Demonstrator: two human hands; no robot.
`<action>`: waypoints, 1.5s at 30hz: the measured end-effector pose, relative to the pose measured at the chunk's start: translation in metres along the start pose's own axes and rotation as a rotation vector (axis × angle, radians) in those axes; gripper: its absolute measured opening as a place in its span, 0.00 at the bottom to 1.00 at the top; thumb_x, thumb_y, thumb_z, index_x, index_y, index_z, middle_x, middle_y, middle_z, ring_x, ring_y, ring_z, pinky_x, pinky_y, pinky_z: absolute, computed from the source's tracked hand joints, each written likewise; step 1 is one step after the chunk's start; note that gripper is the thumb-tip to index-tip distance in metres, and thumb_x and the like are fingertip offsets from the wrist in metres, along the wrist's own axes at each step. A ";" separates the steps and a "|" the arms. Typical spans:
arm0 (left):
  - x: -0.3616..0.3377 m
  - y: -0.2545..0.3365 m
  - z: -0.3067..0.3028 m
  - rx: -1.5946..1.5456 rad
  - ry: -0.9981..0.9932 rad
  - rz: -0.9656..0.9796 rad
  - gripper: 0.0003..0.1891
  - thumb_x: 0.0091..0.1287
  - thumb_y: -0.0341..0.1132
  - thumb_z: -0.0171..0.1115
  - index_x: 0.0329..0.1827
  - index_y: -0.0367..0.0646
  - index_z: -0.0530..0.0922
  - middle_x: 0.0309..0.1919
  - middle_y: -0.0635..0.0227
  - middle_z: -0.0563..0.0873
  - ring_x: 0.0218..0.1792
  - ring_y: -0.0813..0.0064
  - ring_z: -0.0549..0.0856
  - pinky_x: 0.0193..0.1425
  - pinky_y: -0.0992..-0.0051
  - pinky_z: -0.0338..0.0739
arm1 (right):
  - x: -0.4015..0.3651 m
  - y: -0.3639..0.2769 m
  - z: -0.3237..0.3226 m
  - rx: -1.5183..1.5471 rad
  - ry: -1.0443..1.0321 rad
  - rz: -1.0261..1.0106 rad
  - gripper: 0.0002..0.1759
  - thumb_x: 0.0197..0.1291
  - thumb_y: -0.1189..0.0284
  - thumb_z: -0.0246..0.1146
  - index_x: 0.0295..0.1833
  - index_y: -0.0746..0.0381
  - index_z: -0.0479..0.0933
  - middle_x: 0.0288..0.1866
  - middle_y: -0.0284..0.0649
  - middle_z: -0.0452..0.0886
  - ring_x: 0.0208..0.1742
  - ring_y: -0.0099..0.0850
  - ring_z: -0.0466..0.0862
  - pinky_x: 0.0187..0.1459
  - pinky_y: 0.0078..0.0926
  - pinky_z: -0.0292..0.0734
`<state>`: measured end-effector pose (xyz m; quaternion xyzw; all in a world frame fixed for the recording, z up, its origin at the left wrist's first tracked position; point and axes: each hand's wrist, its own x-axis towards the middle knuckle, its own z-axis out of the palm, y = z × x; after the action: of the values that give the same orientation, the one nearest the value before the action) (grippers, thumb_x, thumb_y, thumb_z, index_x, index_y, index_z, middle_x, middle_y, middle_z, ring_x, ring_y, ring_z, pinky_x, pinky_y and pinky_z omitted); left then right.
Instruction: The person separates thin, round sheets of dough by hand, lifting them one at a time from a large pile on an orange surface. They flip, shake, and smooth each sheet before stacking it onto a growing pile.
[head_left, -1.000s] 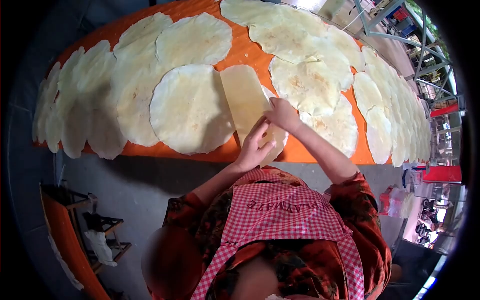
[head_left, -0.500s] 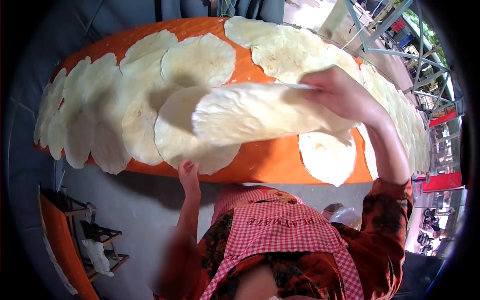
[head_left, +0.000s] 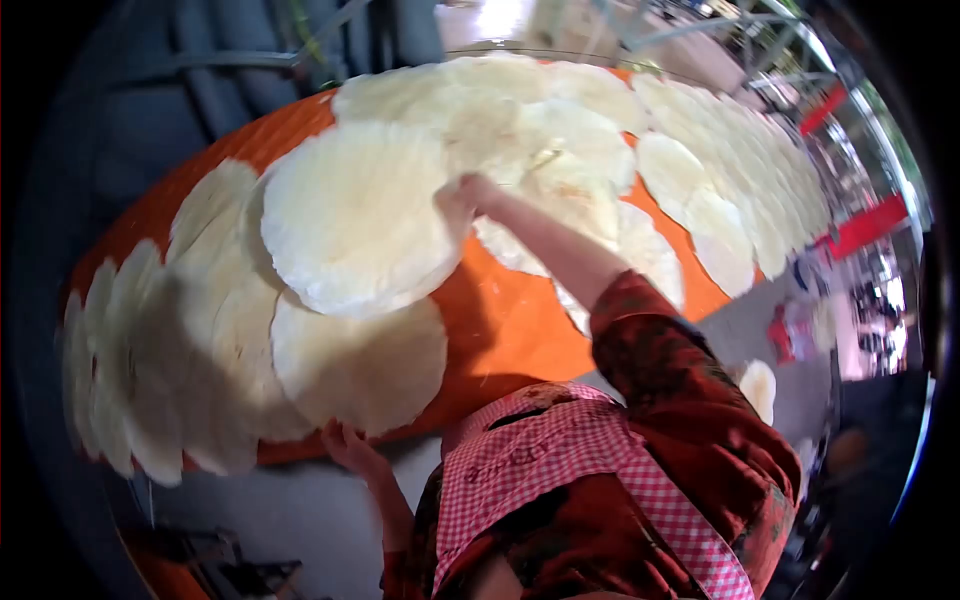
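Observation:
My right hand [head_left: 462,205] grips the right edge of a large, pale, round flatbread [head_left: 355,215], with its fingers closed at the rim. That flatbread is spread out flat over the others on the left half of the orange cloth [head_left: 510,310]. Below it, a second round flatbread [head_left: 365,375] lies partly covered, its lower edge by the table's near side. My left hand [head_left: 350,447] is at that lower edge, fingers loosely apart and holding nothing visible.
Overlapping flatbreads [head_left: 165,360] cover the left end of the table, and more rows [head_left: 735,140] run along the right. A checked apron [head_left: 535,450] is at the near edge. Metal frame bars [head_left: 720,28] stand at the back right; a dark wooden rack [head_left: 255,575] is at lower left.
My right hand has carried the flatbread leftward, and it has gone from folded and hanging to spread out flat. The view has turned; my left hand stays by the near edge.

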<state>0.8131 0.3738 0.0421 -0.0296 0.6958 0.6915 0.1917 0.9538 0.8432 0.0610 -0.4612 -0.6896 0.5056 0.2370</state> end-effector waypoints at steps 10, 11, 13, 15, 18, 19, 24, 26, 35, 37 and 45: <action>-0.033 -0.017 0.059 0.158 -0.211 0.017 0.10 0.63 0.26 0.54 0.47 0.39 0.70 0.33 0.71 0.75 0.25 0.84 0.69 0.26 0.82 0.65 | -0.104 0.137 -0.214 -0.659 1.065 0.110 0.24 0.42 0.70 0.70 0.48 0.63 0.75 0.44 0.48 0.78 0.46 0.47 0.78 0.47 0.43 0.74; -0.040 -0.019 0.068 0.145 -0.217 0.004 0.09 0.63 0.26 0.54 0.46 0.39 0.70 0.32 0.71 0.75 0.25 0.84 0.70 0.26 0.82 0.65 | -0.111 0.140 -0.234 -0.592 1.013 0.414 0.23 0.43 0.69 0.70 0.48 0.64 0.75 0.44 0.48 0.79 0.46 0.47 0.79 0.45 0.46 0.75; -0.051 -0.019 0.087 0.126 -0.229 -0.015 0.09 0.63 0.26 0.54 0.45 0.40 0.71 0.31 0.71 0.75 0.25 0.83 0.70 0.27 0.82 0.66 | -0.115 0.160 -0.264 -0.065 0.558 0.734 0.24 0.46 0.67 0.71 0.47 0.68 0.76 0.42 0.48 0.81 0.43 0.43 0.82 0.37 0.49 0.77; -0.064 -0.015 0.110 0.111 -0.274 -0.053 0.08 0.63 0.26 0.55 0.45 0.39 0.72 0.31 0.71 0.75 0.25 0.83 0.71 0.27 0.82 0.67 | -0.114 0.169 -0.258 0.178 0.508 0.731 0.26 0.44 0.68 0.72 0.46 0.73 0.76 0.40 0.48 0.81 0.38 0.38 0.83 0.32 0.47 0.78; -0.080 -0.007 0.136 0.087 -0.335 -0.086 0.09 0.63 0.26 0.56 0.46 0.39 0.72 0.31 0.71 0.76 0.26 0.82 0.73 0.28 0.83 0.68 | -0.138 0.136 -0.255 0.390 0.367 0.530 0.26 0.42 0.72 0.72 0.47 0.73 0.77 0.39 0.45 0.82 0.38 0.36 0.83 0.37 0.41 0.79; -0.084 -0.004 0.140 0.078 -0.353 -0.091 0.09 0.63 0.26 0.56 0.46 0.39 0.73 0.31 0.71 0.77 0.26 0.82 0.74 0.28 0.83 0.69 | -0.135 0.125 -0.261 0.341 0.362 0.388 0.25 0.41 0.74 0.71 0.47 0.72 0.77 0.39 0.43 0.82 0.38 0.35 0.83 0.40 0.35 0.79; -0.080 0.002 0.139 0.084 -0.522 -0.012 0.10 0.64 0.26 0.56 0.47 0.41 0.73 0.33 0.69 0.78 0.28 0.81 0.76 0.30 0.83 0.70 | -0.103 -0.040 -0.311 -0.001 0.217 -0.079 0.15 0.50 0.74 0.62 0.44 0.69 0.77 0.33 0.35 0.80 0.33 0.25 0.79 0.38 0.26 0.76; -0.081 0.007 0.148 0.014 -0.563 -0.055 0.10 0.64 0.27 0.56 0.49 0.41 0.73 0.35 0.68 0.79 0.31 0.80 0.77 0.32 0.81 0.71 | -0.121 -0.115 -0.303 -0.277 0.162 -0.274 0.14 0.50 0.75 0.59 0.43 0.66 0.77 0.32 0.42 0.81 0.34 0.29 0.81 0.38 0.29 0.75; -0.088 -0.024 0.219 -0.595 -1.136 -0.636 0.29 0.71 0.56 0.42 0.71 0.53 0.56 0.67 0.60 0.63 0.66 0.54 0.66 0.63 0.50 0.66 | -0.233 -0.046 -0.085 -0.826 0.007 -0.458 0.15 0.51 0.73 0.58 0.47 0.58 0.71 0.33 0.47 0.80 0.35 0.43 0.82 0.34 0.40 0.77; -0.090 -0.028 0.228 -0.649 -1.125 -0.714 0.32 0.70 0.58 0.43 0.71 0.52 0.56 0.68 0.61 0.63 0.66 0.55 0.66 0.65 0.50 0.64 | -0.245 -0.006 -0.054 -0.823 -0.212 -0.487 0.27 0.54 0.66 0.61 0.60 0.59 0.67 0.46 0.52 0.78 0.46 0.44 0.80 0.43 0.39 0.78; -0.070 -0.067 0.225 -0.765 -1.267 -0.814 0.27 0.72 0.56 0.40 0.67 0.50 0.63 0.57 0.68 0.76 0.54 0.70 0.76 0.58 0.63 0.71 | -0.246 0.006 -0.013 -0.583 -0.122 -0.108 0.42 0.57 0.49 0.58 0.68 0.66 0.57 0.64 0.57 0.64 0.61 0.53 0.71 0.62 0.37 0.68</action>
<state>0.9488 0.5741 0.0065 0.0526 0.1098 0.6425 0.7566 1.0802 0.6347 0.0949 -0.4414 -0.8421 0.2997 0.0791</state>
